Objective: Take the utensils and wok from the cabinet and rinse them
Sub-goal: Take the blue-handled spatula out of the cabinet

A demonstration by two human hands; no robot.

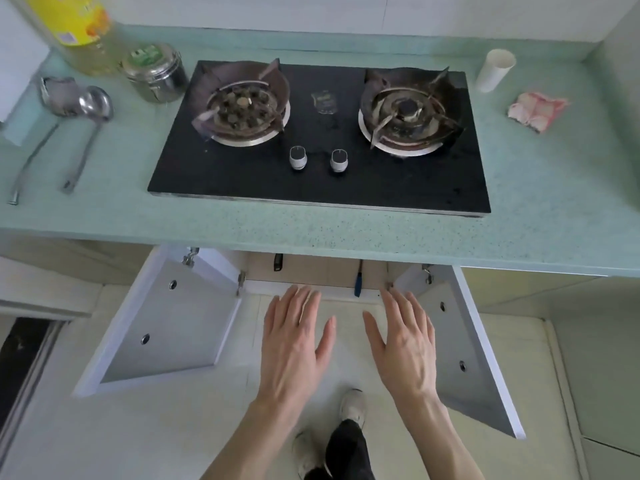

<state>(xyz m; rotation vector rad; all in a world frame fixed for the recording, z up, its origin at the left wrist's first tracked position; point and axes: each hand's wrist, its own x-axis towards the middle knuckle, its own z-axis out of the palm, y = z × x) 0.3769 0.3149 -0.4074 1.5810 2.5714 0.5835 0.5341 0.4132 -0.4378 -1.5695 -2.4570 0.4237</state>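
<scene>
A steel spatula (52, 98) and a steel ladle (93, 109) lie side by side on the green counter (311, 230), at its left end. Below the counter both white cabinet doors stand open, the left door (166, 323) and the right door (460, 341). Two dark handles, one black (278, 262) and one blue (358, 282), poke out under the counter edge. The cabinet's inside is hidden and no wok shows. My left hand (294, 341) and my right hand (405, 341) hover between the doors, palms down, fingers straight, holding nothing.
A black two-burner gas hob (318, 181) sits in the counter. An oil bottle (79, 29) and a steel canister (154, 72) stand at the back left, a white cup (495, 69) and a pink cloth (536, 110) at the right. My shoes (353, 407) stand on pale floor tiles.
</scene>
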